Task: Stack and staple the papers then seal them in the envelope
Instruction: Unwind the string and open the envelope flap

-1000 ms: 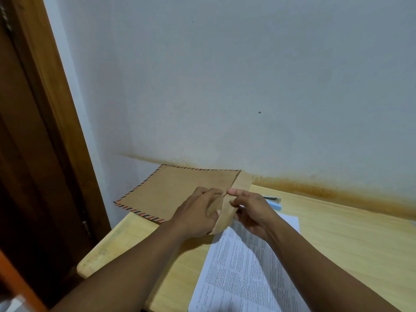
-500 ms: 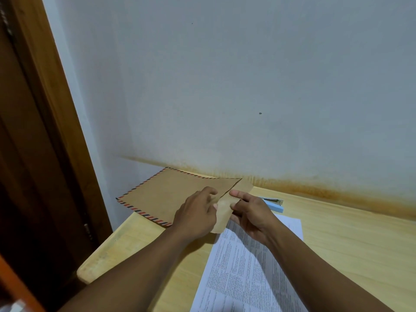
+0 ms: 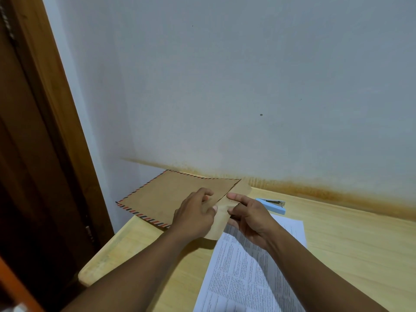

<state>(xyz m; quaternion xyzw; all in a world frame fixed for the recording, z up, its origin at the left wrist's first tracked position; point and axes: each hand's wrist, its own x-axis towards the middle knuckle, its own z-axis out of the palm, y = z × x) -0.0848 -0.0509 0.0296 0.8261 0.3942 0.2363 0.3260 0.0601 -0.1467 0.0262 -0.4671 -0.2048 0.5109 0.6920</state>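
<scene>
Head view: a brown envelope (image 3: 166, 199) with a red-and-blue striped border lies at the far left corner of the pale wooden desk (image 3: 349, 244), its left part jutting past the desk edge toward the wall (image 3: 225, 86). The left hand (image 3: 194, 216) rests on the envelope's right part, fingers curled down with the grip pressed onto the paper near the mouth; whether it pinches a layer or only presses I cannot tell. The right hand (image 3: 248, 218) meets it from 3 o'clock, forefinger stretched out flat along the flap (image 3: 221, 218), thumb hidden beneath, so its grip looks clamped on the flap, though the underside is out of sight. The flap stands open, running from the envelope's far right corner down toward 6 o'clock between the two hands. The papers (image 3: 247, 273), a stack of white printed sheets, lie flat on the desk at 6 o'clock from the envelope, outside it, their top edge tucked under the right hand and the flap's lower end. A light blue stapler (image 3: 272, 206) sits at 3 o'clock from the right hand, just beyond the papers' far corner. A dark wooden door frame (image 3: 45, 154) fills the left side
</scene>
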